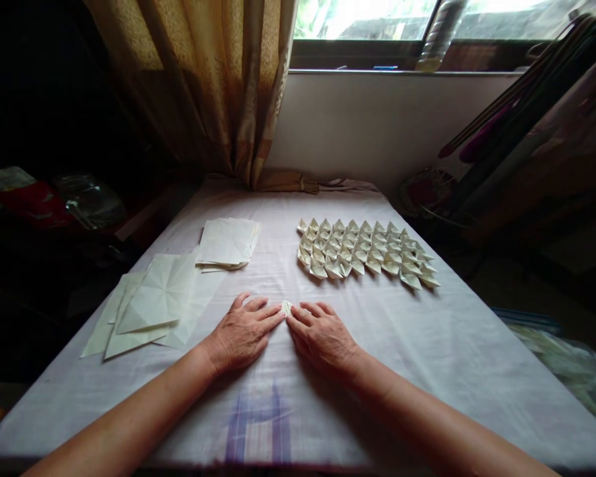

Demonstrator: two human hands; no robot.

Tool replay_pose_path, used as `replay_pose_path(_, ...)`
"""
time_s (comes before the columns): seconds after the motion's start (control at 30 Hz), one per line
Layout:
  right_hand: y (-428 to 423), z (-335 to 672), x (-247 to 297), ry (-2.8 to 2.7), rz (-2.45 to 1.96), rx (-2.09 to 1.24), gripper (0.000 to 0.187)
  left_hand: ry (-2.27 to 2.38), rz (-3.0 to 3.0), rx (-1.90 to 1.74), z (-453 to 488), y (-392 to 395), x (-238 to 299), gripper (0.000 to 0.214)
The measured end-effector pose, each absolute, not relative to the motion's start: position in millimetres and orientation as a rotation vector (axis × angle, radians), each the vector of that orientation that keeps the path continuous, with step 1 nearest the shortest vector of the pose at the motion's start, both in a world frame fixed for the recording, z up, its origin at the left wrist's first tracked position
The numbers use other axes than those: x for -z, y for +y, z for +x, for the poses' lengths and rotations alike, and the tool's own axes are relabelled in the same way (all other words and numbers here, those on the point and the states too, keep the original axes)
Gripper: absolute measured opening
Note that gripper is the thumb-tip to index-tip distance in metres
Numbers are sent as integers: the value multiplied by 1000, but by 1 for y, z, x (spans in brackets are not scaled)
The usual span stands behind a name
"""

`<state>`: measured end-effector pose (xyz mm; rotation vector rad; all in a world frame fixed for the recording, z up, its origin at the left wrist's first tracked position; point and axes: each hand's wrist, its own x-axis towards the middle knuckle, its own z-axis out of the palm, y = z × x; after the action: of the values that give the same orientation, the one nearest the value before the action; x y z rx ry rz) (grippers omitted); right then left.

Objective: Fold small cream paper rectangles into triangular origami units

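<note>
A small folded piece of white paper (287,308) lies on the cloth between my hands, most of it covered by fingertips. My left hand (246,331) rests palm down, fingers stretched and apart, its fingertips touching the paper's left side. From the other side, my right hand (322,336) lies flat with its fingertips pressing on the paper. Further right stand rows of small folded paper boats (352,246), set close together. To the left are a stack of square paper sheets (227,242) and several loose, creased sheets (159,291) that overlap.
A pale cloth with purple marks covers the table (402,397). Behind it hangs a gold curtain (213,86) beside a window (367,20). Dark clutter with a red bag (37,205) lies off the left edge; clear plastic (566,358) lies off the right.
</note>
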<state>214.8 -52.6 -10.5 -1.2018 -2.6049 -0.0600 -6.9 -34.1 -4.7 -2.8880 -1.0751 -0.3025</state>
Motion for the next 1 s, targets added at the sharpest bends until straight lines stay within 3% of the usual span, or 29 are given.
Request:
replay_pose_path(0.27, -51, 203, 5, -2699, -1234, 139, 16, -988, -2904, 231, 5, -32, 0, 33)
replay_pose_path(0.47, -52, 204, 0, -2644, -1307, 20, 21, -1359, -3020, 184, 4, -37, -4, 50)
replay_pose_path(0.57, -45, 204, -8, -2632, -1360, -77, 22, -1535, -3025, 164, 8, -34, -11, 48)
replay_pose_path(0.77, -53, 200, -2, -2550, -1439, -9, 22, -1712, -2864, 338, 20, -33, -7, 34)
replay_pose_path(1.0, -63, 193, 14, -2505, -1500, 76, 27, -1812, -2684, 506, 29, -46, 10, 46)
